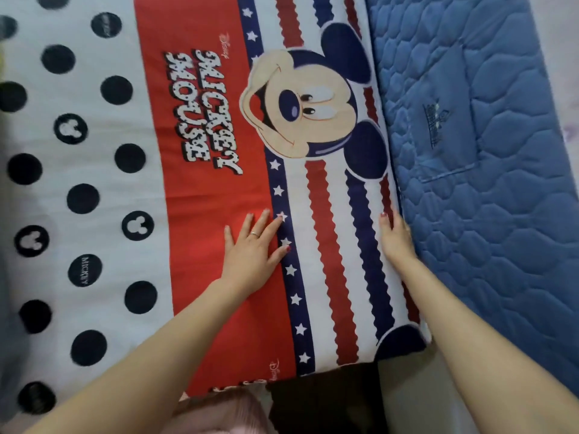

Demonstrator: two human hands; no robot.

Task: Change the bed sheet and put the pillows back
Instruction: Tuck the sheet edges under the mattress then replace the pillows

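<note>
A cartoon-mouse bed sheet [200,114] lies spread over the bed, white with dark dots on the left, a red band in the middle, and red and blue wavy stripes on the right. My left hand [255,245] lies flat on the red band, fingers straight and spread, a ring on one finger. My right hand [395,234] presses along the sheet's right edge, where the fabric meets the blue quilted mattress [488,170]; its fingers look straight, and part of the hand is hidden by the fold. No pillows show.
The bare blue mattress side fills the right of the view. Below the sheet's near corner is a dark gap [326,402] and a pale surface [407,399]. Pink clothing [219,415] shows at the bottom edge.
</note>
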